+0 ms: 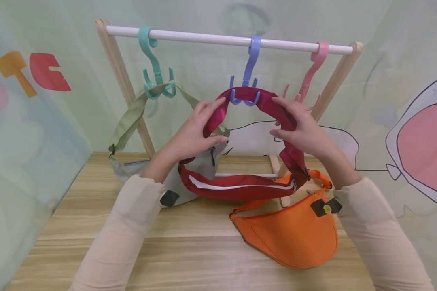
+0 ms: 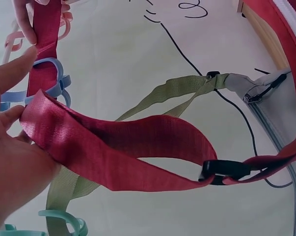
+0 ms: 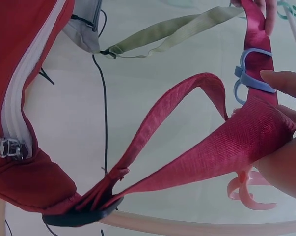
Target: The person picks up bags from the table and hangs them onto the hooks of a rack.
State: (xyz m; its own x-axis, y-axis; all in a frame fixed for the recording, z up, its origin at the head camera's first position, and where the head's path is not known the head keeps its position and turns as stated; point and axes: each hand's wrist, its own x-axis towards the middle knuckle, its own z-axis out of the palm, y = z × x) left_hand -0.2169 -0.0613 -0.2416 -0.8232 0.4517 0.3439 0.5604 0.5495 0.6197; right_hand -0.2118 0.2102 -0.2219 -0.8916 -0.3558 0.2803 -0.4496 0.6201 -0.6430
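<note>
A red waist bag with a white zip hangs by its crimson strap from the blue hook in the head view. At the strap's left side is my left hand, its fingertips touching the band and the thumb standing apart. Along the right side my right hand touches the strap, thumb and fingers spread. The left wrist view has the strap lying against the fingers, which it partly hides. In the right wrist view the band crosses in front of part of the hand.
A grey waist bag hangs by its olive strap on the green hook. The pink hook is on the same white rail. An orange waist bag is at the right, above the wooden table.
</note>
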